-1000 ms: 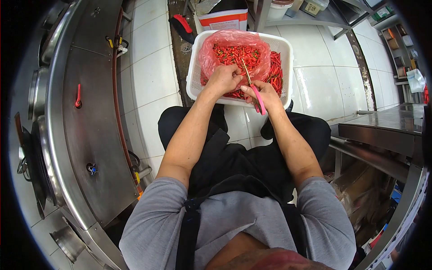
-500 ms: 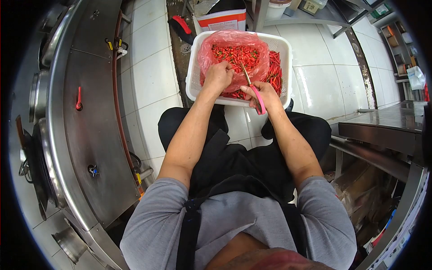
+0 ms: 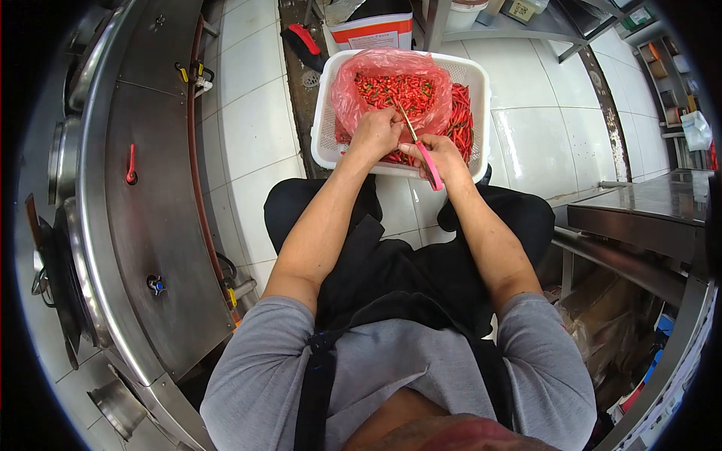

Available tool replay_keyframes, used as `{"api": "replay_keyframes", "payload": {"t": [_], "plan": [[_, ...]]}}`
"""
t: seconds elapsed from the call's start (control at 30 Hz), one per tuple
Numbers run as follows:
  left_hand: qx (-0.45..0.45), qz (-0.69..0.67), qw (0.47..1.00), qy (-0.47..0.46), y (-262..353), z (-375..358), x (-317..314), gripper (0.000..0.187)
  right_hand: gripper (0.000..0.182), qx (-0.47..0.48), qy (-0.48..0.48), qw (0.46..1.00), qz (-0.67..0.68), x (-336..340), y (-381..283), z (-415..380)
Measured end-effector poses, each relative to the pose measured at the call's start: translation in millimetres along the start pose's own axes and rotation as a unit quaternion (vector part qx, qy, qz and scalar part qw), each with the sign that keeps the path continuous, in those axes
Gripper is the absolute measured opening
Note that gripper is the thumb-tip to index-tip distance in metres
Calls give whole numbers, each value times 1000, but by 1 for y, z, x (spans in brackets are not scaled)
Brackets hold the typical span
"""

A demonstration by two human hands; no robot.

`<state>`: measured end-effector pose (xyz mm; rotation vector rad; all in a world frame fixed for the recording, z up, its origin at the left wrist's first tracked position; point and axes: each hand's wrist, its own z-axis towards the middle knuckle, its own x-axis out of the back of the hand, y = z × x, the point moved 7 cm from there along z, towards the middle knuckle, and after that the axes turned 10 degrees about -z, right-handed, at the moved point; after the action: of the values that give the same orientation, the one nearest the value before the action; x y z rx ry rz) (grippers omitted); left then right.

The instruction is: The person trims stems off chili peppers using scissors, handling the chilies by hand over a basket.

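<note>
In front of me stands a white plastic basket (image 3: 324, 143) with whole red chili peppers (image 3: 460, 124) along its right side. A translucent pink plastic bag (image 3: 347, 84) lies open in it, filled with cut red chilies (image 3: 395, 90). My right hand (image 3: 445, 156) grips pink-handled scissors (image 3: 427, 159), their blades pointing up and left over the bag. My left hand (image 3: 376, 135) is closed in a pinch beside the blades, over the bag's near edge; whatever its fingers hold is too small to make out.
A steel kitchen counter (image 3: 143, 203) runs along the left. Behind the basket are a red and black brush (image 3: 303, 39) and a bag with a red-and-white label (image 3: 372, 34). A steel table (image 3: 647, 199) stands at the right. White tiles (image 3: 538, 143) cover the floor.
My left hand has moved slightly right, closer to the scissor blades. My right hand and the scissors have barely shifted, and the blades look more nearly closed.
</note>
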<state>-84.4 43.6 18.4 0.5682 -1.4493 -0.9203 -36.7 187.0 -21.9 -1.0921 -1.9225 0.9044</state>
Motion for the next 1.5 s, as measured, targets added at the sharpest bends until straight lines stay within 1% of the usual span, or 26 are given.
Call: {"api": "replay_keyframes", "payload": {"t": [0.07,0.17,0.27,0.3,0.33,0.37,0.43,0.47,0.5,0.53,0.57,0.6,0.63,0.67,0.7,0.77,0.8,0.83,0.9,0.93,1.0,1.1,1.2,1.37,1.43,1.5], "plan": [[4,25,1000,-5,-2,1,-3,17,43,-14,16,999,-41,2,-4,-4],[16,61,998,-8,-12,3,-6,16,41,-32,13,998,-53,4,-7,-9],[21,91,995,25,-25,9,-4,16,37,-14,40,997,-57,6,-4,-7],[13,104,992,68,-26,11,4,15,37,-14,39,998,-57,8,-3,-6],[7,117,987,112,-28,13,11,16,36,-4,56,998,-21,14,-3,-5],[8,117,987,111,-30,15,11,16,35,6,72,997,14,20,-2,-5],[-58,93,983,146,-16,12,15,16,31,20,95,991,87,37,-11,-15],[-54,92,985,139,-12,7,11,16,33,26,117,987,106,46,-11,-17],[-54,45,993,99,4,6,8,17,35,34,141,982,124,56,-13,-18],[-54,-2,997,58,12,5,0,17,35,28,142,981,126,61,-14,-22],[-53,-3,997,54,13,2,-7,17,34,40,164,975,147,68,-17,-26],[-15,10,998,-59,6,0,-31,18,33,53,186,967,167,74,-18,-29],[23,23,985,-170,0,-6,-54,20,33,51,187,967,168,75,-15,-28],[64,88,965,-239,-7,-11,-73,24,32,48,186,967,165,75,-12,-27],[63,88,965,-239,-10,-12,-86,24,31,45,185,968,161,75,-10,-26],[148,242,924,-255,-37,-19,-108,25,33,40,182,969,161,71,-7,-25],[178,240,918,-260,-43,-19,-112,25,34,42,178,972,146,69,-6,-23],[176,239,919,-261,-47,-15,-114,25,35,44,174,975,131,68,-3,-21],[194,189,913,-305,-59,-13,-124,31,37,38,169,977,127,68,2,-20],[193,190,913,-305,-63,-11,-128,31,38,35,166,978,120,67,4,-20],[203,178,896,-352,-68,-13,-135,34,38,34,167,980,99,67,4,-20],[197,187,886,-375,-61,-13,-135,36,39,35,165,981,96,67,4,-19],[220,176,891,-356,-55,-15,-127,36,40,30,163,982,91,65,3,-21],[193,193,895,-352,-79,-10,-148,35,39,37,160,982,89,64,3,-24],[182,189,903,-342,-74,-7,-150,35,38,32,156,983,89,65,2,-28],[122,174,939,-270,-59,-6,-146,21,36,39,160,982,92,66,3,-28]]}}
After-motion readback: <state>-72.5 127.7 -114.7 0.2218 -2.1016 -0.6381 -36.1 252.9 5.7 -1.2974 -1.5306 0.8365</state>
